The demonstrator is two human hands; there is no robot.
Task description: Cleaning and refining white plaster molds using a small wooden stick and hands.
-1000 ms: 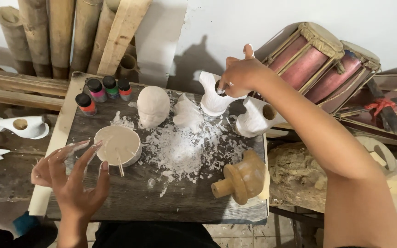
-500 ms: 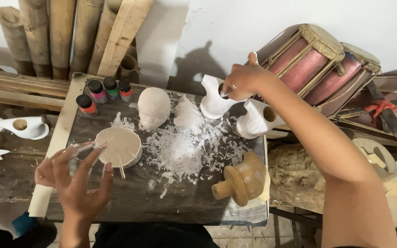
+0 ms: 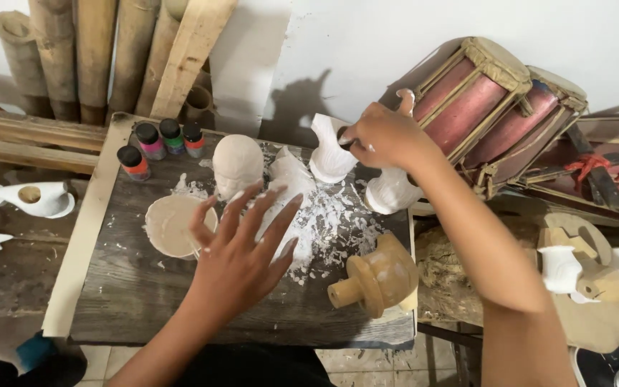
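Observation:
My left hand hovers open with fingers spread over the middle of a dark wooden board. It is just right of a shallow bowl of pale paste and over white plaster crumbs. My right hand reaches to the board's far edge and grips the top of a white plaster bird-like figure. A second white figure stands right below that hand. A pale head-shaped cast and a white pointed piece lie beyond my left fingers.
A tan wooden mould with a knob lies at the board's right front. Several small paint bottles stand at the far left corner. Bamboo poles lean on the wall, drums lie to the right, and more white figures sit at left.
My left hand has moved right, from beside the bowl to over the middle of the board. My right hand has stayed on the white figure.

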